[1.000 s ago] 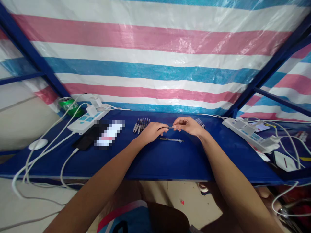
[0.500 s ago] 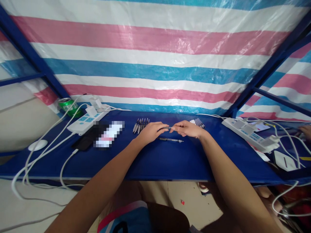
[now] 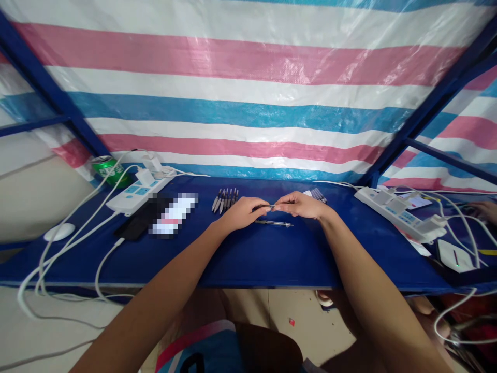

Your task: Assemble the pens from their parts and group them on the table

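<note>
My left hand [image 3: 244,213] and my right hand [image 3: 300,205] meet above the blue table top [image 3: 248,259], pinching a slim dark pen [image 3: 263,207] between their fingertips. Just below them, a second pen [image 3: 274,223] lies flat on the table. Several pens [image 3: 225,200] stand side by side in a tight row beyond my left hand. Past my right hand lies a small bunch of pens [image 3: 318,195] on a white paper.
White power strips [image 3: 137,194] [image 3: 396,215] with plugged-in cables lie at both sides. A phone [image 3: 134,225], a blurred white item [image 3: 174,213] and a green can [image 3: 108,170] are on the left. Another person's hand [image 3: 485,210] shows at the far right, beyond a white router [image 3: 454,256].
My fingertips have drawn closer together around the pen, and my right hand has dropped slightly. Another person's hand has appeared at the right edge.
</note>
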Action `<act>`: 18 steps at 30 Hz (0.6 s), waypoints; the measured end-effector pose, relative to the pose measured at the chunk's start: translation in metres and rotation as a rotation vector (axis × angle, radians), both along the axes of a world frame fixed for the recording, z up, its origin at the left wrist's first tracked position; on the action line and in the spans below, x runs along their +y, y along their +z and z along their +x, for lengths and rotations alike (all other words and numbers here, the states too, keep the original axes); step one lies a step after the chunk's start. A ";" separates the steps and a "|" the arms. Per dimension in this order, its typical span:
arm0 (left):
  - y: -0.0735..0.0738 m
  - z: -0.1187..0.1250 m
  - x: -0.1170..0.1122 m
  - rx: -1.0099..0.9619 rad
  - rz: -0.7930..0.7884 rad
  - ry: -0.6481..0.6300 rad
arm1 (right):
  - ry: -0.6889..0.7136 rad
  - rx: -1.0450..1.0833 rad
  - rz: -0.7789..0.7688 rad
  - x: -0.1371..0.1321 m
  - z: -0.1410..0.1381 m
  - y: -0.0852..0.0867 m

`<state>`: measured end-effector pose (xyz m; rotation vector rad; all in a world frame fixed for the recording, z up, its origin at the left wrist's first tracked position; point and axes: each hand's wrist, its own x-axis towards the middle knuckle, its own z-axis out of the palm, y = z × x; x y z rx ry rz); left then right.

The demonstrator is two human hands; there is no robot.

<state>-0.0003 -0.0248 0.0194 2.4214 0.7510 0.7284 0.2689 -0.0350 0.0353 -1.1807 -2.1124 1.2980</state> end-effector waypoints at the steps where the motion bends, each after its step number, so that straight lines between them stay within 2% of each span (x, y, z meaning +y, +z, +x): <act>1: -0.001 0.000 0.001 -0.019 0.013 0.024 | -0.006 -0.001 0.000 0.000 0.000 -0.001; 5: -0.001 0.000 0.003 -0.058 0.046 0.076 | -0.010 0.018 -0.006 0.001 0.000 -0.002; 10: 0.002 0.000 0.000 -0.007 -0.013 0.030 | -0.026 0.014 -0.006 0.001 0.000 -0.003; 15: 0.001 0.001 -0.001 -0.065 0.057 0.079 | -0.037 0.019 -0.005 0.001 -0.001 -0.004; 18: 0.001 0.001 -0.001 -0.061 0.047 0.054 | -0.049 0.035 0.001 0.001 -0.002 -0.004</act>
